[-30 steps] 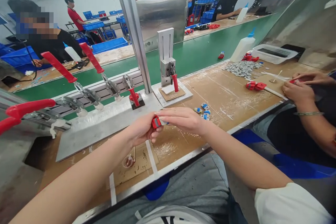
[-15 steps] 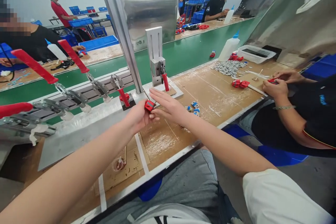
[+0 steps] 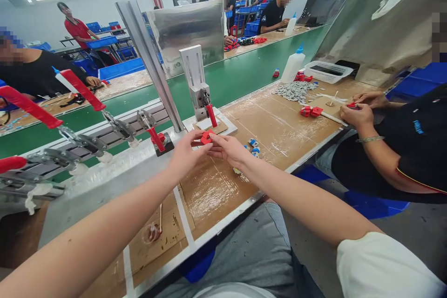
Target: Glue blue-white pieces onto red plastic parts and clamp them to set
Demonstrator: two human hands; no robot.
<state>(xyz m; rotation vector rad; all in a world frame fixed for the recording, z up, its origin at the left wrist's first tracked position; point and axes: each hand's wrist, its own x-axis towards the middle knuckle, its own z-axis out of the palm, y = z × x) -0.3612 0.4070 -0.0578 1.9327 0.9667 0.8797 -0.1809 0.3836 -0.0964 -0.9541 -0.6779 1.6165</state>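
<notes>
A small red plastic part (image 3: 206,137) is pinched between both my hands above the workbench. My left hand (image 3: 184,154) grips it from the left with thumb and fingers closed. My right hand (image 3: 228,149) holds its right end with fingertips pressed together. Just beyond the part stands a small toggle press (image 3: 199,94) with a red handle (image 3: 211,115) on a white base plate (image 3: 228,126). A few small blue-and-white pieces (image 3: 253,146) lie on the bench to the right of my right hand.
A long metal fixture (image 3: 104,167) carries several red-handled toggle clamps (image 3: 84,91) on the left. A co-worker's hands (image 3: 356,112) work at the right, near red parts (image 3: 310,111), a pile of grey pieces (image 3: 294,91), a glue bottle (image 3: 292,66) and a white basket (image 3: 328,72). A green conveyor (image 3: 244,72) runs behind.
Both hands have carried the red part forward, away from me, toward the small press base. The view has shifted left and down.
</notes>
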